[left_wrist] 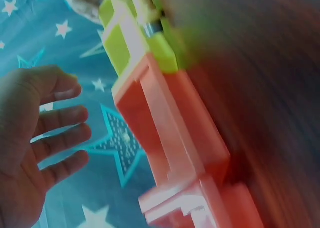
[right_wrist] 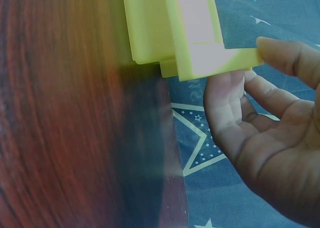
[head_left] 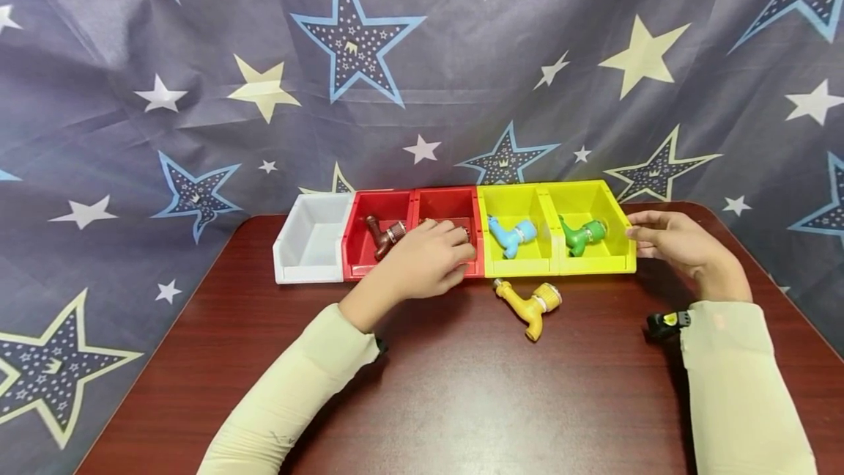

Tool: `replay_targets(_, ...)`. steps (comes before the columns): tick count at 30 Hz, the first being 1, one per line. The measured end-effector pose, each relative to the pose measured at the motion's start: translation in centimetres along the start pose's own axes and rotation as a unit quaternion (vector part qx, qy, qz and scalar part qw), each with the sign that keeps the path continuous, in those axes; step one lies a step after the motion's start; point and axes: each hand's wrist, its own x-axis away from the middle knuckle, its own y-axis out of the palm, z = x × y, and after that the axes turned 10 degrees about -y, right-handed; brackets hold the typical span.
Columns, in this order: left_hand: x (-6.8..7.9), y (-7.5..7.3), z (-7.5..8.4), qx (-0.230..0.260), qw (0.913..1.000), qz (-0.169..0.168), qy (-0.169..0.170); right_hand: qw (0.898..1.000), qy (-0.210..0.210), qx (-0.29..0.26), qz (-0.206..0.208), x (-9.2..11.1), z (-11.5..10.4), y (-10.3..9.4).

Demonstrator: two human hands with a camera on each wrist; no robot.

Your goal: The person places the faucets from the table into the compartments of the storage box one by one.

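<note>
My left hand [head_left: 428,259] hovers over the front of the right red bin [head_left: 448,200], fingers loosely bent and holding nothing. It mostly hides what lies in there; only bits of a brownish piece show. At the row's far end, my right hand [head_left: 680,242] pinches the side wall of the right yellow bin [head_left: 593,265] between thumb and fingers. A green tap [head_left: 583,237] lies inside that bin. In the left yellow bin [head_left: 521,267] is a blue tap [head_left: 513,235]. A brown tap [head_left: 382,238] lies in the left red bin [head_left: 359,270].
A yellow tap [head_left: 530,306] lies on the dark red wooden table [head_left: 461,402] in front of the yellow bins. At the row's left end stands a white bin [head_left: 310,271]. A star-patterned cloth [head_left: 422,42] hangs right behind the bins.
</note>
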Motion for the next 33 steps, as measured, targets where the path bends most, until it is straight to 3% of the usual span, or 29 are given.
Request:
replay_targets(17, -3.1, 2.3, 5.9, 0.027, 0.9899, -0.120, 0.070, 1.000, 0.006, 0.002, -0.006, 0.1, -0.3, 0.0)
replay_targets(33, -4.6, 3.2, 8.9, 0.008, 0.9688, -0.240, 0.059, 1.000, 0.003, -0.005, -0.003, 0.0, -0.3, 0.0)
